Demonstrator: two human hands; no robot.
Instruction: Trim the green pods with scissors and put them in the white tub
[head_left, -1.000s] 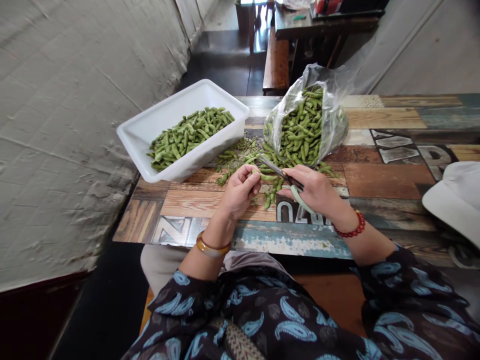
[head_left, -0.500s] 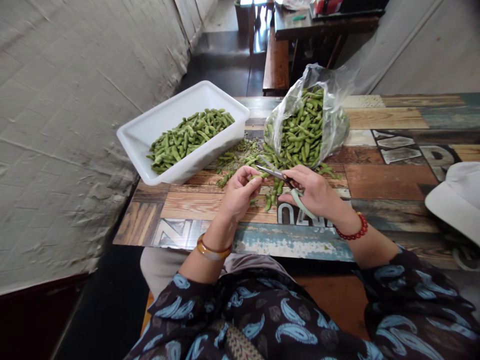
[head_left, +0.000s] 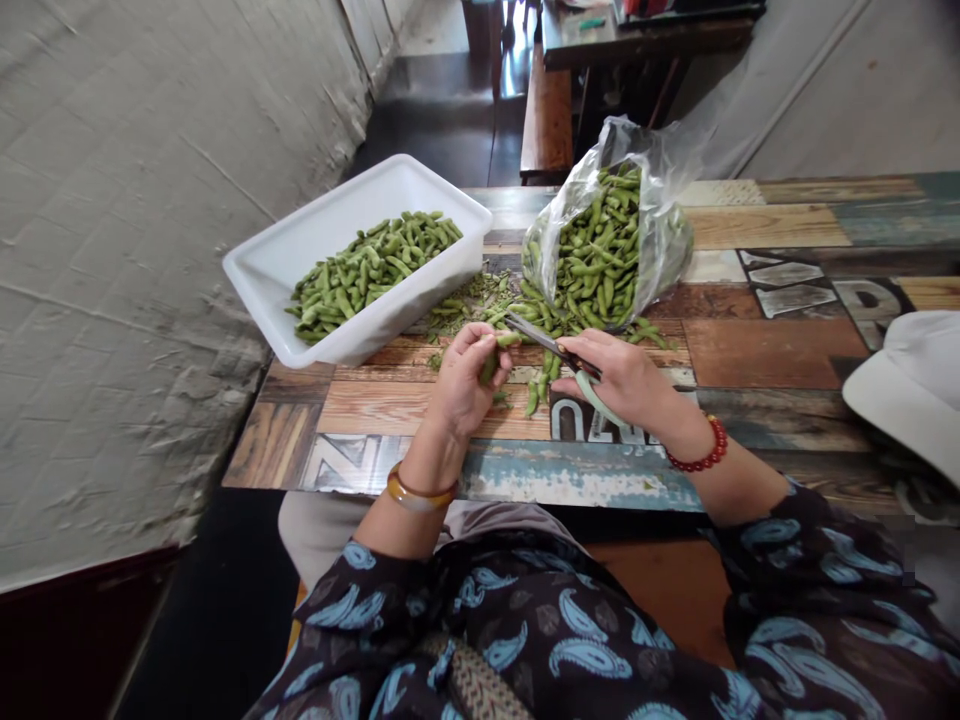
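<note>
Between the thumb and fingers of my left hand (head_left: 466,375) is a green soybean pod (head_left: 508,340); another pod shows against the palm. My right hand (head_left: 619,372) is closed round the pale green handles of a pair of scissors (head_left: 538,337). Their blades point left and look nearly closed, just beside the tip of the held pod. Under and behind both hands lie loose pods (head_left: 541,385) and small trimmed bits (head_left: 480,295). A clear plastic bag (head_left: 664,250) full of pods lies open beyond my right hand. Past my left hand, a white tub (head_left: 442,262) holds many pods.
The wood-patterned table (head_left: 390,405) runs off to the right, where a person's white cap (head_left: 915,375) shows at the edge. A rough pale wall (head_left: 135,230) stands on the left. Behind are a wooden bench (head_left: 546,120) and another table (head_left: 649,40).
My left hand has turned so its fingers curl inward, and a second pod now shows in its palm. The scissor blades, spread apart before, have come together. The view has shifted slightly.
</note>
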